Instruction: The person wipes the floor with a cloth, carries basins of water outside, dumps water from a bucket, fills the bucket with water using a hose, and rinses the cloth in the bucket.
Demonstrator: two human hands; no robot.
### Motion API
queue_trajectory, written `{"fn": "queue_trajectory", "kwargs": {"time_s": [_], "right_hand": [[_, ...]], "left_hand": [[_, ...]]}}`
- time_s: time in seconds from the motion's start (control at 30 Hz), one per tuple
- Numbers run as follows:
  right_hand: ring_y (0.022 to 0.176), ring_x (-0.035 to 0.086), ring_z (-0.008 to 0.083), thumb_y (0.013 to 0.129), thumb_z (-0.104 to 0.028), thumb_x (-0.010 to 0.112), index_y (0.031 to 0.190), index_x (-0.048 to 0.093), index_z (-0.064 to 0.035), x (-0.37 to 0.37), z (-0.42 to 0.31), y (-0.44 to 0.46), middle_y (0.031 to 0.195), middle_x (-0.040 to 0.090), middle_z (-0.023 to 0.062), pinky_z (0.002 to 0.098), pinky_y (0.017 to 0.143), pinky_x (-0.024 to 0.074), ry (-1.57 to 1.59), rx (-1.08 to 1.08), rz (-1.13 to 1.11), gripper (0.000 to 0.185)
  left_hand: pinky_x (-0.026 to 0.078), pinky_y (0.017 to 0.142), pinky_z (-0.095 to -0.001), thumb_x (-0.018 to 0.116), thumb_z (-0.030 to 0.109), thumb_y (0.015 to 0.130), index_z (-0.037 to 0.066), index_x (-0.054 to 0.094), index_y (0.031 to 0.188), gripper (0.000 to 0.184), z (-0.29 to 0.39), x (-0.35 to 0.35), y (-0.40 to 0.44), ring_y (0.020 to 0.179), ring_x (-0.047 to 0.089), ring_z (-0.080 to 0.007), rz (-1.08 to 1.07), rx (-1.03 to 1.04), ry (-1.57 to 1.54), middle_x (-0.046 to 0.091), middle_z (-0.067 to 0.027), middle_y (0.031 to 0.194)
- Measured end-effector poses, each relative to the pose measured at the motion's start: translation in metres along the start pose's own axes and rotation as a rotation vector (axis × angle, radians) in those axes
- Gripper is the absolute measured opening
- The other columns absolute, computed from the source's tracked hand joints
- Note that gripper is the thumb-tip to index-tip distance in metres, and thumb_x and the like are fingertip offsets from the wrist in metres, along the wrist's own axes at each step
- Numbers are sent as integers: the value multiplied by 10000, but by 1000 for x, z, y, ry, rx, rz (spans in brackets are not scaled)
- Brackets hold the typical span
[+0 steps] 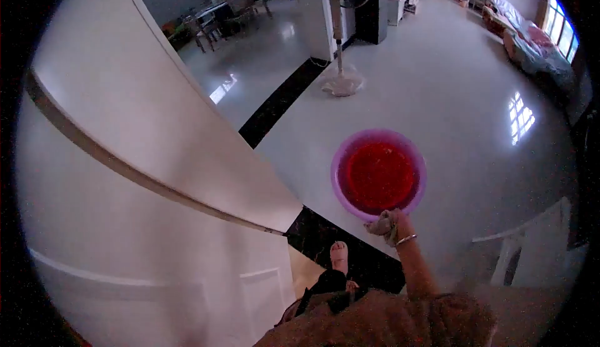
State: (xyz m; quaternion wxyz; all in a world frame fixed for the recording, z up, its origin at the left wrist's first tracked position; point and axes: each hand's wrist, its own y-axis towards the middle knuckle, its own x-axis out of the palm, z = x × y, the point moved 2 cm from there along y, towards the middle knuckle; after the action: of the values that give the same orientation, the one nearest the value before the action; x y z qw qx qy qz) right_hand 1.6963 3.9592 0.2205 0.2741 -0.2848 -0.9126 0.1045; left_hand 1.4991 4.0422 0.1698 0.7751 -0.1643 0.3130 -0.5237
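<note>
A round basin (379,173) with a pink-purple rim and a red inside is in front of me, over the pale floor. My right hand (395,223), with a bracelet at the wrist, is closed at the basin's near rim. Bunched in its fingers is a greyish-brown cloth (380,226), which touches or nearly touches the rim. Whether the fingers also grip the rim is hard to tell. My left hand does not show.
A white door or panel (156,115) fills the left side. A stand fan (340,81) rises beyond the basin. Dark threshold strips (331,241) cross the glossy floor (437,109). A covered sofa (537,47) is at the right, a table (212,9) at the back left.
</note>
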Motion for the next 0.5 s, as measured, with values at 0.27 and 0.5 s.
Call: {"fn": "queue_trajectory", "kwargs": {"time_s": [0.27,0.5], "right_hand": [[716,539,253,755,-300,416,774,501,-57,27,-52,63,753,532,96,386,627,459,-955,-425,-8,258],[725,520,355,780,-260,354,705,490,-32,4,-57,129,742,509,162,453,641,456,-1054,-346,-47,276]], "left_hand": [[360,685,-327,495,193,776,18,322,1058,375,-7,-31,21,851,404,-253,-18,-58,-68,345,-167,1003],[363,657,-324,494,191,777,17,334,1031,347,-9,-28,41,814,408,-244,13,-114,-138,357,-159,966]]}}
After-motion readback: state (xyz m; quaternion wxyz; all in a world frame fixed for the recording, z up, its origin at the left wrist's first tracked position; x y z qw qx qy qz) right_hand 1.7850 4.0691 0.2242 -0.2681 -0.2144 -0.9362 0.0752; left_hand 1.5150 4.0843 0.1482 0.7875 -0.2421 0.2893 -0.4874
